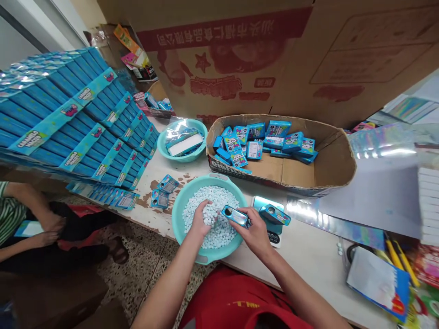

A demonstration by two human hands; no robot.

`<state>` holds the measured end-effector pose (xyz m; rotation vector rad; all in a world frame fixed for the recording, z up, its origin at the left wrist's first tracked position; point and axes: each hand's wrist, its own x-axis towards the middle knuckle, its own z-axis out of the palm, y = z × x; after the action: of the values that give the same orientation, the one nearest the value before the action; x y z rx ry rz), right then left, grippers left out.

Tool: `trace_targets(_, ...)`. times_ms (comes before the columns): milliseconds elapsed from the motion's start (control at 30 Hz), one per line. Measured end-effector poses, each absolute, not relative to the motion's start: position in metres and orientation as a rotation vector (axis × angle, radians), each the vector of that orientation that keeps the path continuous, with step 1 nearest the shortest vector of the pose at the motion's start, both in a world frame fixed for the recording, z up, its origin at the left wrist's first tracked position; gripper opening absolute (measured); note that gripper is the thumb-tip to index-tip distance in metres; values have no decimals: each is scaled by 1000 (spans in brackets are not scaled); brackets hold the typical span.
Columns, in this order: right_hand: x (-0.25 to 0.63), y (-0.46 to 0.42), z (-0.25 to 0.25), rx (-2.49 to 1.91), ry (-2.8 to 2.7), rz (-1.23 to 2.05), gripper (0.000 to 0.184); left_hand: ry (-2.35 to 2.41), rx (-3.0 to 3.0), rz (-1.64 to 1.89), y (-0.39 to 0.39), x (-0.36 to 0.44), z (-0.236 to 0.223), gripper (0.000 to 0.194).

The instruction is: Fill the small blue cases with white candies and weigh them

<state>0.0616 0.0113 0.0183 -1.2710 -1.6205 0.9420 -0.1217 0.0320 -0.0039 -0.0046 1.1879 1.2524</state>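
My left hand point(199, 220) dips into a turquoise plastic basin point(177, 225), its fingers curled round a heap of small pale candies point(210, 213). More of these candies point(219, 194) fill the basin's bottom. Over the basin's right side, my right hand point(254, 230) grips a small blue candy box point(234, 215), whose opening and shiny inside face up. Just beyond that hand, another blue box point(275, 214) lies on a small scale point(274, 238). Two more blue boxes point(163, 192) rest left of the basin.
Behind the basin stands a cut-down cardboard tray point(329, 180) with several blue boxes. A second turquoise basin point(200, 153) holds packaging. Stacked display boxes point(78, 114) tower at left, where another person's hands point(51, 228) show. A notepad point(379, 278) lies at right.
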Motion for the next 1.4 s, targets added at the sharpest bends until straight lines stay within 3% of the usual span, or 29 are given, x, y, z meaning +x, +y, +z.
trace_targets(300, 28, 16, 25, -1291, -1982, 863, 30, 1108, 203, 1618, 39, -103, 53, 28)
trace_targets(1400, 29, 33, 43, -1339, -1969, 936, 35, 1366, 420, 1673, 46, -96, 63, 35)
